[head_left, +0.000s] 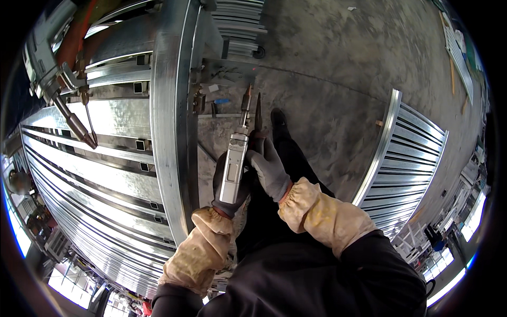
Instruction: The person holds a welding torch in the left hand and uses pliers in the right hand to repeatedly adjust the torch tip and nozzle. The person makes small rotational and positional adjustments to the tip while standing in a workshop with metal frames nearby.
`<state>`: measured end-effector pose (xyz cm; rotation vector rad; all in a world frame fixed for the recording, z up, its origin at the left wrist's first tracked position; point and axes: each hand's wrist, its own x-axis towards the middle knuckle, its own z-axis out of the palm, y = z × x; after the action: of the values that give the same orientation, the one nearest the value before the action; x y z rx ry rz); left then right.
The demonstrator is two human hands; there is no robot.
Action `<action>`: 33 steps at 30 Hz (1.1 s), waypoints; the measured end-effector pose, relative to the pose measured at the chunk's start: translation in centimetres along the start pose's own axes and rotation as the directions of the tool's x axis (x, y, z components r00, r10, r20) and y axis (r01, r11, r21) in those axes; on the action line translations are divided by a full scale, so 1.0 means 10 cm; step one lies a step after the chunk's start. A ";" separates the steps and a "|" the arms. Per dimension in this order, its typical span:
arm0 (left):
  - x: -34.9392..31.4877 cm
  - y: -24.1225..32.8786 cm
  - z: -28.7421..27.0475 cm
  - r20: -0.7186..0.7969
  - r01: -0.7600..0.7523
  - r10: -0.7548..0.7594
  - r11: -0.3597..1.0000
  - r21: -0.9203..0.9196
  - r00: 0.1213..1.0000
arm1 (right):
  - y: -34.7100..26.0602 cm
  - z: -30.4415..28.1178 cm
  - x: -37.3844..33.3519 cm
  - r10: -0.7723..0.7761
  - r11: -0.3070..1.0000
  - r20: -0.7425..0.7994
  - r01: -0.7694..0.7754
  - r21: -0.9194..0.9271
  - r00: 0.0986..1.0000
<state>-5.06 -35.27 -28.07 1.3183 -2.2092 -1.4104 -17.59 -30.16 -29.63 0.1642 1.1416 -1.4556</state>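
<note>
My left hand (228,186), in a dark grey glove with a tan sleeve cover, grips a silver welding torch handle (233,166) that points away from me, its copper nozzle (246,100) over the concrete floor. My right hand (268,166), also gloved, holds thin dark pliers (258,113) right beside the nozzle tip. Both hands meet close together above my dark trouser leg and shoe (278,122).
A large galvanized steel frame of square tubes (169,132) stands at my left. Another welding torch (63,100) hangs at the upper left. A second barred steel frame (406,158) lies on the floor to the right, and stacked metal profiles (237,26) lie ahead.
</note>
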 end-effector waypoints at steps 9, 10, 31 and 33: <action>-0.11 -0.29 0.02 0.050 0.027 -0.027 1.000 0.007 0.998 | -0.25 0.08 0.17 -0.028 0.989 -0.052 0.035 0.145 0.998; -0.11 -0.27 0.02 0.054 0.043 -0.044 0.999 0.018 0.998 | -0.28 0.09 0.21 -0.054 0.976 -0.050 0.063 0.210 0.997; -0.10 0.29 0.13 0.019 0.100 -0.099 0.994 -0.044 0.995 | -0.62 0.27 0.38 0.075 0.981 -0.107 -0.054 0.188 0.991; -0.07 0.38 0.09 0.014 0.117 -0.116 0.991 -0.059 0.993 | -0.71 0.32 0.34 0.120 0.980 -0.125 -0.097 0.175 0.985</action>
<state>-7.37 -33.63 -25.32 1.4436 -2.1097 -1.5146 -22.71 -36.21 -26.54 0.4426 1.0992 -1.4603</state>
